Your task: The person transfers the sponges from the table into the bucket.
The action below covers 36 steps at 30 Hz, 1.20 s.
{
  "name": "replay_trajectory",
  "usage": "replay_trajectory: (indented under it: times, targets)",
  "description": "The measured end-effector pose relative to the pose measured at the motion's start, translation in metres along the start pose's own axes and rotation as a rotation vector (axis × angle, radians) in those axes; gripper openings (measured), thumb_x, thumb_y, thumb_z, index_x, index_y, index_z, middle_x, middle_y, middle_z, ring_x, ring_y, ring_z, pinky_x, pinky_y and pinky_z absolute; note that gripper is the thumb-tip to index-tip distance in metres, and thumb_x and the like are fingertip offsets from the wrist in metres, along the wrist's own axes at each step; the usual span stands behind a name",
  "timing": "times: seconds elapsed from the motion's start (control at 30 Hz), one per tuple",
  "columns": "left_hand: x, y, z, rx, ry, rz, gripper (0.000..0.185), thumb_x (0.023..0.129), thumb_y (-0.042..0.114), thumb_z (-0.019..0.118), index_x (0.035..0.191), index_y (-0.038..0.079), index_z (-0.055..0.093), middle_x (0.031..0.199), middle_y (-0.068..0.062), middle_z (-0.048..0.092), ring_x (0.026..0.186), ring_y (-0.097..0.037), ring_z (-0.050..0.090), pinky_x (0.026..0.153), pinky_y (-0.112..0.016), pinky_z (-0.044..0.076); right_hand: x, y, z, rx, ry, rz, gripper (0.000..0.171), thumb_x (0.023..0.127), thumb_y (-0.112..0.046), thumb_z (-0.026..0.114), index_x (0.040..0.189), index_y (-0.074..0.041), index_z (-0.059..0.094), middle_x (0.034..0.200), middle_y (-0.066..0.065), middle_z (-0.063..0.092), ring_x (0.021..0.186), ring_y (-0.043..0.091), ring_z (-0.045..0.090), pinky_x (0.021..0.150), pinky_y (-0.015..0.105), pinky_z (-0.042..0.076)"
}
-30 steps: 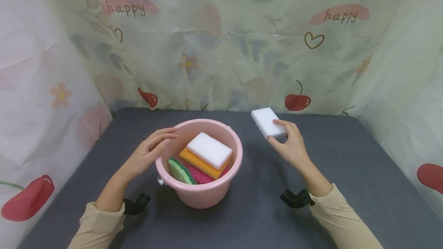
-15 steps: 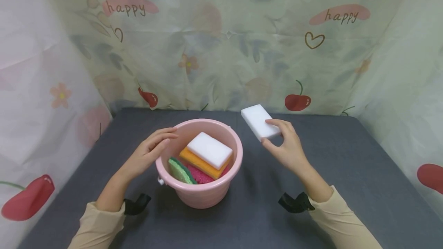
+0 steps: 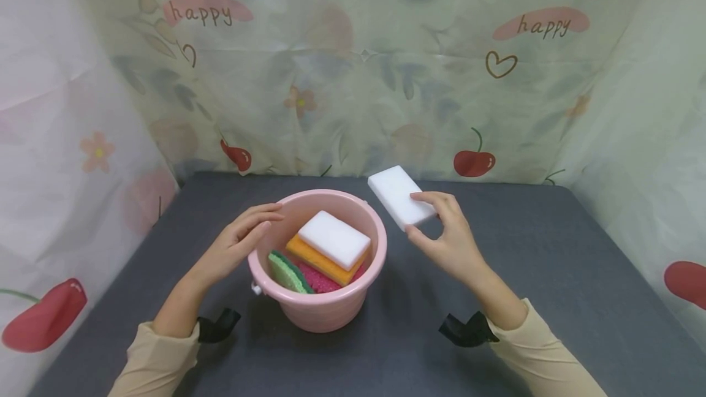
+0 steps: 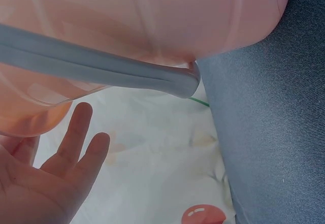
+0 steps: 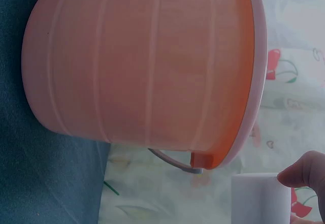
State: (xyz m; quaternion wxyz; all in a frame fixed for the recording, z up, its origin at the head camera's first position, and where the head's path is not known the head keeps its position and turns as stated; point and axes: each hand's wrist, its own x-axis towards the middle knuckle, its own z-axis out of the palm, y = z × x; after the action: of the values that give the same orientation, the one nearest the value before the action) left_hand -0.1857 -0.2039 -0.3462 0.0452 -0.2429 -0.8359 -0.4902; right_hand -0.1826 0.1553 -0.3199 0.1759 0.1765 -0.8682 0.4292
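Note:
A pink bucket (image 3: 331,314) stands on the dark tabletop. Inside it, a white sponge (image 3: 334,239) lies on an orange sponge (image 3: 320,261), with a magenta sponge (image 3: 318,279) beneath and a green scouring sponge (image 3: 289,273) leaning at the left wall. My right hand (image 3: 449,241) pinches a second white sponge (image 3: 398,193) by its edges between thumb and fingers, raised just right of the bucket's rim. In the right wrist view that white sponge (image 5: 260,198) shows below the rim's edge. My left hand (image 3: 237,241) rests at the left rim, its fingers loosely extended over it.
The bucket's grey handle (image 4: 96,66) hangs down on its outer side. A printed cloth (image 3: 364,78) with cherries and hearts hangs behind the dark tabletop (image 3: 529,250) and along both sides. Black wrist mounts (image 3: 469,329) jut inward from both sleeves.
My right hand has moved left with the white sponge, bringing it closer to the bucket's rim. The left hand, the bucket and the sponges inside it have stayed in place.

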Motion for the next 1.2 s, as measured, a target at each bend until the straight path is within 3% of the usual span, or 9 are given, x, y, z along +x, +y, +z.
replay_trajectory:
  times: [0.27,0.43,1.2]
  targets:
    - [0.0,0.0,0.0,-0.008,-0.002,0.0,0.029,0.099,0.017,0.043,0.124,0.009,0.057,0.143,-0.007,0.043,0.133,-0.02,0.035,0.097,-0.007,0.03,-0.003,-0.007,0.005,0.011,-0.028,-0.068,0.044,0.079,-0.007,0.068,0.121,-0.009,0.057,0.125,0.014,0.049,0.11,0.026,0.046,0.084,0.043,0.043]
    - [0.0,0.0,0.0,-0.01,-0.003,-0.001,0.03,0.099,0.017,0.043,0.124,0.009,0.057,0.143,-0.007,0.043,0.133,-0.024,0.035,0.097,-0.006,0.03,-0.006,-0.011,0.009,0.008,-0.048,-0.121,0.044,0.078,-0.008,0.07,0.121,-0.01,0.058,0.126,0.012,0.05,0.111,0.024,0.046,0.084,0.042,0.045]
    - [0.0,0.0,0.0,0.002,0.001,0.001,0.029,0.099,0.017,0.043,0.123,0.009,0.057,0.142,-0.008,0.044,0.132,-0.024,0.036,0.097,-0.006,0.031,-0.01,-0.027,0.026,0.047,-0.152,-0.232,0.048,0.075,-0.009,0.074,0.12,-0.012,0.058,0.125,0.011,0.05,0.115,0.024,0.047,0.087,0.046,0.05]
